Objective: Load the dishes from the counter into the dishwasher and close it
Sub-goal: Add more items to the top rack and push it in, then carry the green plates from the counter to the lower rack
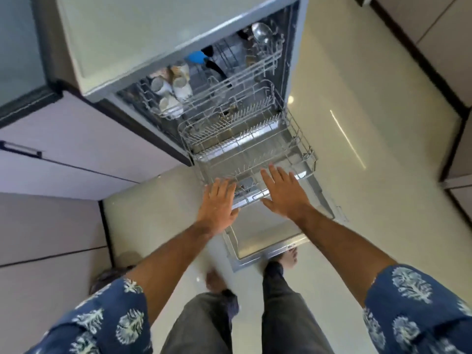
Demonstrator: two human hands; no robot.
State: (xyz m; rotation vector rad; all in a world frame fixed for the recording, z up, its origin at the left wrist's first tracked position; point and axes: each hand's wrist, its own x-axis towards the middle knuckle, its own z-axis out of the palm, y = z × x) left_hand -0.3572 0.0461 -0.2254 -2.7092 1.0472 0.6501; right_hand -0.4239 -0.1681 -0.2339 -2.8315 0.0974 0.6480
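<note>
Here the lower rack (251, 154) is met at its near edge by both flat, empty hands, left hand (219, 203) and right hand (283, 192); the dishwasher (178, 47) lies straight beyond the fingertips.

Open door (265, 241) lying flat, blocking the floor ahead of the feet. Lower rack (255, 152) pulled out over it, tines upright, mostly bare. Upper rack (212, 83) crowded with cups (176, 85) at left. Bare floor (357, 123) wide open to the right.
</note>
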